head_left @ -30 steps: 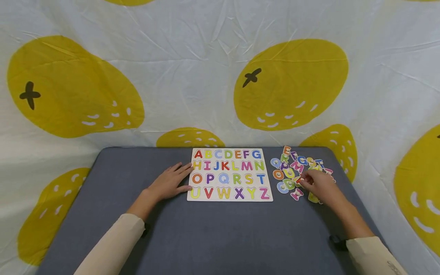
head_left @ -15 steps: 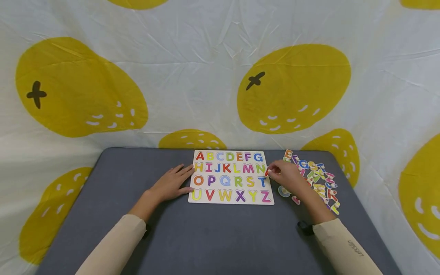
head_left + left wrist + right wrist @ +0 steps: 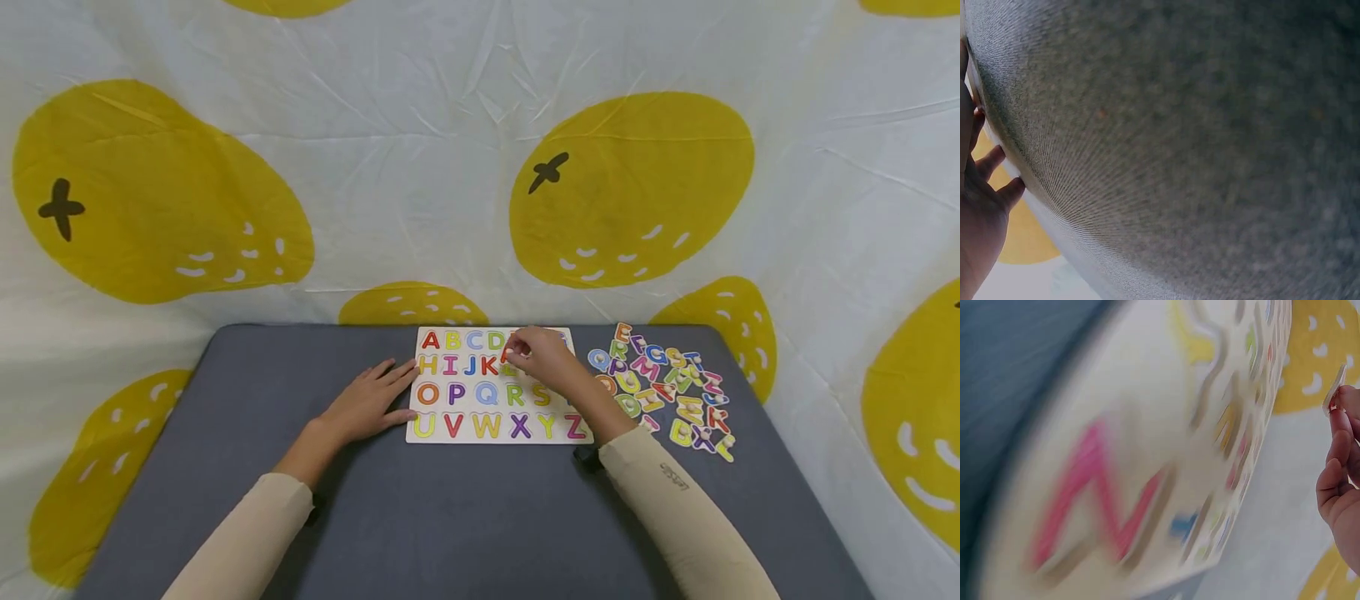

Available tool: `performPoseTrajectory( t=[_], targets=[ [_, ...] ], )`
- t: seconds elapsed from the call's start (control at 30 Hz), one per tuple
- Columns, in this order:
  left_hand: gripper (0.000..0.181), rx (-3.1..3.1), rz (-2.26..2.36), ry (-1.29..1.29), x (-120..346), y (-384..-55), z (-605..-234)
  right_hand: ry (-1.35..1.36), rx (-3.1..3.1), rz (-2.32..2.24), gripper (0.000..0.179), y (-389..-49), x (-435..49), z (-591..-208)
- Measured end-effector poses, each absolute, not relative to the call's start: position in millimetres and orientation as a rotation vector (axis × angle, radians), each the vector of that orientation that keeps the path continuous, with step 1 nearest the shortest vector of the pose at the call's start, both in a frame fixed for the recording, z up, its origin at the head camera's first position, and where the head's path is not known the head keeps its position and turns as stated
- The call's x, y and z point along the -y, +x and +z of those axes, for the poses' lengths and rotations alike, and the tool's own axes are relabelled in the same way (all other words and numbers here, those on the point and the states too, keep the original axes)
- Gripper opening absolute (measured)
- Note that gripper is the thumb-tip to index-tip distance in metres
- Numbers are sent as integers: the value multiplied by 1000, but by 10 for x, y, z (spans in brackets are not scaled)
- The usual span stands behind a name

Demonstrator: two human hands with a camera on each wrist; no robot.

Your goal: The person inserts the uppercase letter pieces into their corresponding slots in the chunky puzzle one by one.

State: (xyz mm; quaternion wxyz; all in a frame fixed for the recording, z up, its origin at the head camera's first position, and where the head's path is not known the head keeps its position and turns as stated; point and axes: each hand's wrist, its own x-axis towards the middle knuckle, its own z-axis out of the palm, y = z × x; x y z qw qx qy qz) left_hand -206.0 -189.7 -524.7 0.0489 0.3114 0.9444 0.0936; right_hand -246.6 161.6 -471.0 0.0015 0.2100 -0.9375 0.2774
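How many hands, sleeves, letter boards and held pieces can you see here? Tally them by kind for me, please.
Bare left hand and bare right hand: 2
Beige fabric left sleeve and beige fabric right sleeve: 2
Flat, pale rectangular letter board: 1
Small red letter-shaped piece, held: 1
Total: 6

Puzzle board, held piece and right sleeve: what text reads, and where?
"ABCD": puzzle board, top row
"HIJK": its second row
"OPQRS": third row
"UVWXYZ": bottom row
Remaining board letters: covered, wholly or partly
Red piece in right hand: letter unclear
Right sleeve print: too small
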Motion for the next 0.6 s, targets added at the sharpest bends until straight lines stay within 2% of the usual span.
performPoseTrajectory(
  t=[0.37,0.6],
  targets=[
    [84,-2880,289,939,1932,-2071,-5232,729,3016,908,11,-2917,-882,-4790],
    [83,-2872,292,943,1901,-2074,-5272,802,2995,753,9,-3106,-587,-4941]
  ],
)
